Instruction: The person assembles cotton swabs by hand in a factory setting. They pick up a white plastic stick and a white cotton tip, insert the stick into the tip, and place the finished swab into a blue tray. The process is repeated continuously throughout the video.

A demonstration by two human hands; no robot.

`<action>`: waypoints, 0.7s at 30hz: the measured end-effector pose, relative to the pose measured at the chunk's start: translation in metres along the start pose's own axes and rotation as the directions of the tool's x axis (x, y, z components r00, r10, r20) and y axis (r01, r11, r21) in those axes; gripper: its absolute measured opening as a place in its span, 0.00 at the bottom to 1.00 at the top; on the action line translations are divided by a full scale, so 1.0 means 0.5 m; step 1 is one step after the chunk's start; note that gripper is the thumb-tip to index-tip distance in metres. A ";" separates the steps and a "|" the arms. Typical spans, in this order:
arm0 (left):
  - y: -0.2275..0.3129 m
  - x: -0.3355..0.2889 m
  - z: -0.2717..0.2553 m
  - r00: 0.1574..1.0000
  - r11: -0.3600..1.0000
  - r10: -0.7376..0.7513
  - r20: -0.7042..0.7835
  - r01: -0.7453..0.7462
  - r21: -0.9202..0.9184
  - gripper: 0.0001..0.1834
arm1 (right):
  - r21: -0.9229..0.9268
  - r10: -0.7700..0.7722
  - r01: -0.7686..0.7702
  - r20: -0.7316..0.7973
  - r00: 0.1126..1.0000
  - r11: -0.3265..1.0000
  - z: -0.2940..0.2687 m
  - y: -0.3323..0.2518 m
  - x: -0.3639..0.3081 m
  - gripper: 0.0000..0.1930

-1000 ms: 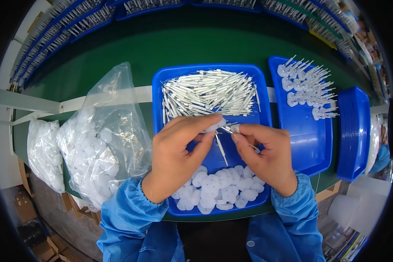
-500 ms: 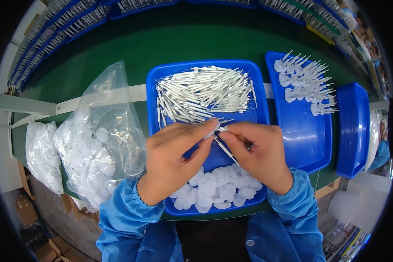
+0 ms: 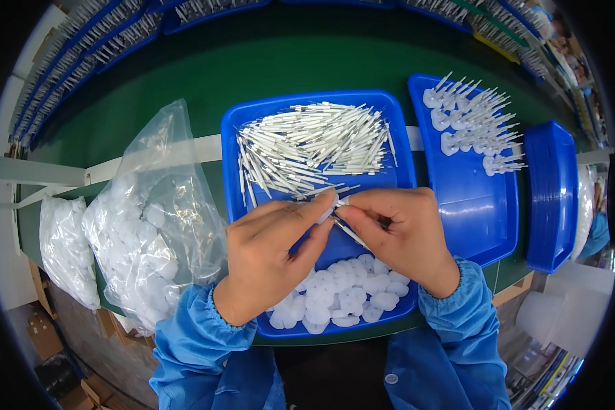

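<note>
Above the middle of a blue tray my two hands meet. My left hand pinches a thin translucent white disc between thumb and fingertips. Closed on slim white rods, my right hand presses the end of one to the disc; its fingertips partly hide that rod. Another white rod slants out below the right thumb. Many such rods lie heaped in the tray's far half. A pile of white discs fills its near end, below my wrists.
To the right, a second blue tray bears rows of discs with upright rods. Beyond it stand stacked blue trays. A clear bag of discs and another filled bag lie left. Loaded trays line the table's far edge.
My hands stay together at nearly the same spot, with the disc and rods still held. The trays appear shifted slightly up and left in the view.
</note>
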State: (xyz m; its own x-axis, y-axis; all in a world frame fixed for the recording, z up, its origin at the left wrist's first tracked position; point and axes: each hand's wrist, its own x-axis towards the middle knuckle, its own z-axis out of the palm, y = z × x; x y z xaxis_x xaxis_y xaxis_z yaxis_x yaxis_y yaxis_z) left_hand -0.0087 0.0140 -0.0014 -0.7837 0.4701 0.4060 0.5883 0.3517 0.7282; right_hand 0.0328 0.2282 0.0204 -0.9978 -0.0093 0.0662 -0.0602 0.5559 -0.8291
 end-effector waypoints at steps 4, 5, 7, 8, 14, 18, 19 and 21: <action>0.001 0.007 0.002 0.978 0.927 -0.202 0.044 0.206 -0.315 0.26 | 0.032 -0.038 0.041 -0.087 0.995 0.999 0.010 0.011 -0.010 0.08; -0.009 0.006 -0.002 0.974 0.915 -0.211 0.087 0.228 -0.332 0.26 | 0.039 -0.088 0.094 -0.129 0.988 0.995 0.010 0.016 -0.009 0.08; -0.010 0.008 -0.009 0.972 0.915 -0.205 0.116 0.232 -0.330 0.27 | 0.016 -0.241 0.248 -0.179 0.954 0.969 0.006 0.025 0.008 0.11; -0.007 0.012 -0.011 0.983 0.935 -0.168 0.074 0.183 -0.304 0.27 | 0.002 -0.315 0.322 -0.204 0.927 0.947 0.002 0.028 0.014 0.12; -0.004 0.015 -0.012 0.999 0.989 0.044 -0.019 -0.046 -0.144 0.29 | 0.323 -0.108 0.123 -0.063 0.992 0.938 0.000 0.044 -0.009 0.20; -0.003 0.018 -0.010 0.994 0.991 0.101 -0.031 -0.104 -0.089 0.30 | 0.368 -0.082 0.094 -0.047 0.995 0.925 0.001 0.041 -0.013 0.19; -0.002 0.017 -0.009 0.993 0.991 0.108 -0.039 -0.111 -0.080 0.30 | 0.372 -0.084 0.092 -0.038 0.996 0.924 0.002 0.040 -0.013 0.20; -0.002 0.012 -0.002 0.990 0.990 0.122 -0.068 -0.126 -0.066 0.29 | 0.381 -0.088 0.089 -0.021 0.996 0.920 0.006 0.036 -0.011 0.22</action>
State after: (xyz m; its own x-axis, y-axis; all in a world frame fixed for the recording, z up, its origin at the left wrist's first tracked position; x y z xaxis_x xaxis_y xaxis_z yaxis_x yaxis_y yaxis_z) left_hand -0.0143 0.0155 0.0010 -0.7178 0.4536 0.5282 0.6682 0.2356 0.7057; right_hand 0.0371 0.2360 0.0034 -0.9878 -0.0408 0.1500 -0.1552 0.1945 -0.9686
